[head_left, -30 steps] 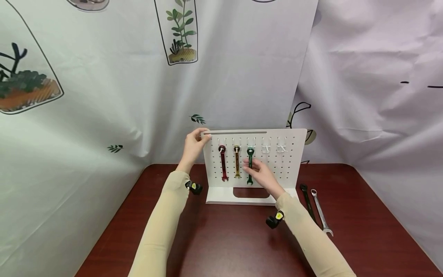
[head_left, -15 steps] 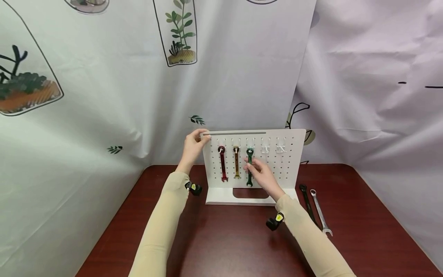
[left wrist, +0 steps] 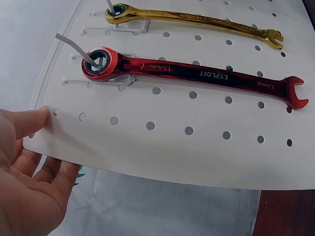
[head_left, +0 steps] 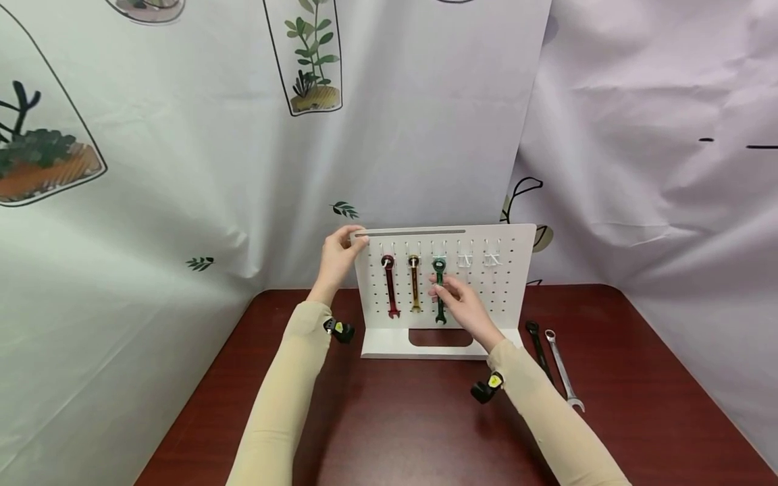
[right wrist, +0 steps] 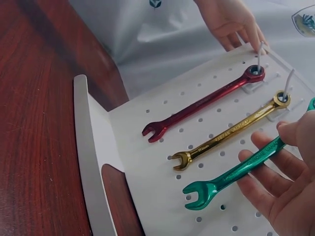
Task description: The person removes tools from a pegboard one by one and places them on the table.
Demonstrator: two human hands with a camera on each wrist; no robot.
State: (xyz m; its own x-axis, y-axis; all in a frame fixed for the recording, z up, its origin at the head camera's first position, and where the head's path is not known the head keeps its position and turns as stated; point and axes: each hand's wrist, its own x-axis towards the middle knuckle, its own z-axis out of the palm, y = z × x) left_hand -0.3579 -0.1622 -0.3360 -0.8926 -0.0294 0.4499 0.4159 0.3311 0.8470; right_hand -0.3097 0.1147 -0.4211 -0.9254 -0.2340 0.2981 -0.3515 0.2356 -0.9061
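Observation:
My left hand (head_left: 337, 262) grips the upper left corner of a white pegboard (head_left: 513, 290), thumb in front and fingers behind. In my right hand (head_left: 467, 309) is a green combination wrench (right wrist: 248, 164), pinched by its shank between thumb and fingers. Its ring end is at the third hook from the left; whether the hook passes through the ring cannot be told. Left of it hang a red combination wrench (left wrist: 197, 73) and a gold combination wrench (left wrist: 197, 18), ring ends up, each on a hook. Two hooks (head_left: 479, 259) to the right bear nothing.
A black wrench (head_left: 539, 351) and a silver wrench (head_left: 564, 371) lie on the dark red table (head_left: 395, 418), right of the board and close to my right forearm. A patterned white curtain (head_left: 425, 135) hangs behind the board.
The green wrench has shifted very slightly, its lower end now a little higher and further right than half a second ago. My left hand has stayed on the board's corner.

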